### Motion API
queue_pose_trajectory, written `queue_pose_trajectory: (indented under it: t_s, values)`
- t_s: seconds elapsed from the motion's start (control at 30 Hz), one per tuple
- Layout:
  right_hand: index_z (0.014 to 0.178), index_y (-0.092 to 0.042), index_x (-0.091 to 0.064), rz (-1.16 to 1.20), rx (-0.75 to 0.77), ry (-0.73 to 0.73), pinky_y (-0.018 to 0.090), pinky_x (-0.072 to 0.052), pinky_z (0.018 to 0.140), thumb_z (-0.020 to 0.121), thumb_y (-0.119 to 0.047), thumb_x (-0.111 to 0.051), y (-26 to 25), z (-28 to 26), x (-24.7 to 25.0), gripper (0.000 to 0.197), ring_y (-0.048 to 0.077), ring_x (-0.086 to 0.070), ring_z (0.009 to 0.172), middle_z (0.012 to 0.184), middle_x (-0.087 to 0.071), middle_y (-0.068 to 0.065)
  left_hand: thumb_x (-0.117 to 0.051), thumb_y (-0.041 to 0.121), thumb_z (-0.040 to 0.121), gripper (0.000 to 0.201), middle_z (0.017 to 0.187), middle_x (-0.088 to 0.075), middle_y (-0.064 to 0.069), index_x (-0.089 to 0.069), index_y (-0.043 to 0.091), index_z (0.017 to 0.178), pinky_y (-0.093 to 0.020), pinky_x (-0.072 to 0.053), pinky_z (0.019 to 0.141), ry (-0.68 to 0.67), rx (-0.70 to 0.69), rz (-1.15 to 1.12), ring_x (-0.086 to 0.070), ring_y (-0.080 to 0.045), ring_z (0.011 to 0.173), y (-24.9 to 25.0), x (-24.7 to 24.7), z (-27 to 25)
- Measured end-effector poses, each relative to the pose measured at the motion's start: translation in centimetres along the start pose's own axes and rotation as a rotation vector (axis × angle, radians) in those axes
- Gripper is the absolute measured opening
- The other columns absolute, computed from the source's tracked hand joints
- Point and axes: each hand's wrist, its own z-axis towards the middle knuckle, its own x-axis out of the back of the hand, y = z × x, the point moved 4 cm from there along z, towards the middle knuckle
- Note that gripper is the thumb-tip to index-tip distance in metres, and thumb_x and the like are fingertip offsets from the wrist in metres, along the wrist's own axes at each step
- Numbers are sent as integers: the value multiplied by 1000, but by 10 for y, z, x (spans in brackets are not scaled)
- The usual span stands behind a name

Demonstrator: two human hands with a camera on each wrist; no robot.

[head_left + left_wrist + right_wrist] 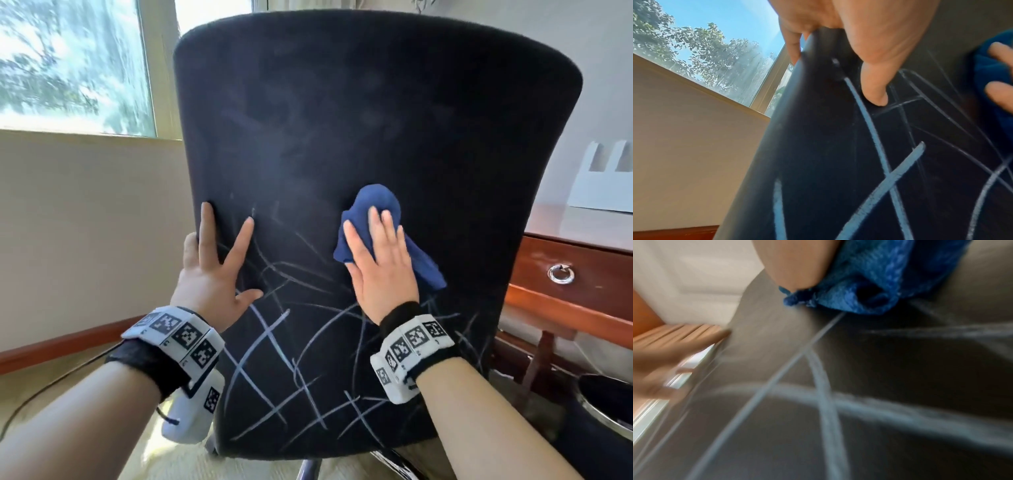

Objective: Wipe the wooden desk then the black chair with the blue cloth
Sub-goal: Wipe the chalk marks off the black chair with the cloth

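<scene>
The black chair (342, 120) has its backrest turned toward me and fills the head view; white scribbled marks (270, 342) cross its lower half. My right hand (376, 253) lies flat with straight fingers on the bunched blue cloth (376, 198), pressing it against the backrest just right of centre. My left hand (222, 260) holds the backrest's left edge. In the left wrist view one finger (793, 45) goes behind that edge and the thumb (875, 91) lies on the front. The right wrist view is blurred; the cloth (869, 280) sits under the palm there.
The wooden desk (582, 222) stands at the right behind the chair, with a drawer ring pull (560, 274) and a white paper stand (606, 181) on top. A dark bin (603, 404) sits low right. A window (68, 68) and wall are at the left.
</scene>
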Motion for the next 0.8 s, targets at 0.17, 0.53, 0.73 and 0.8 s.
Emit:
queue_pose_trajectory:
  t_s: [0.17,0.53,0.73,0.8]
  values:
    - [144,-10,-23,133,-420,84,56,-21,108,93,-27,-33,20,-9,1,55,46,-17,136,148,-21,31,-68,50,77,108,142,42,3,25,38,131,-43,-19,113,-33,10,5,-9,-35,130,1,0,1]
    - [144,-11,-32,165,-333,148,53,-17,111,92,-28,-40,12,29,12,55,44,-17,138,149,-22,28,-63,52,81,101,137,47,9,26,45,128,-45,-23,111,-84,12,13,-12,-35,129,7,-4,-5]
    - [143,-14,-24,95,-222,17,56,-14,109,91,-28,-36,-34,-16,-4,55,41,-14,136,148,-19,26,-62,54,81,99,137,48,9,26,50,127,-44,-24,110,-78,16,19,-14,-36,129,12,-7,-8]
    - [141,-17,-26,74,2,-32,56,-13,107,91,-27,-36,-47,-11,-7,52,38,-16,135,146,-20,21,-63,54,80,100,137,47,9,24,50,128,-45,-27,108,-62,-3,17,-17,-37,128,13,-7,-8]
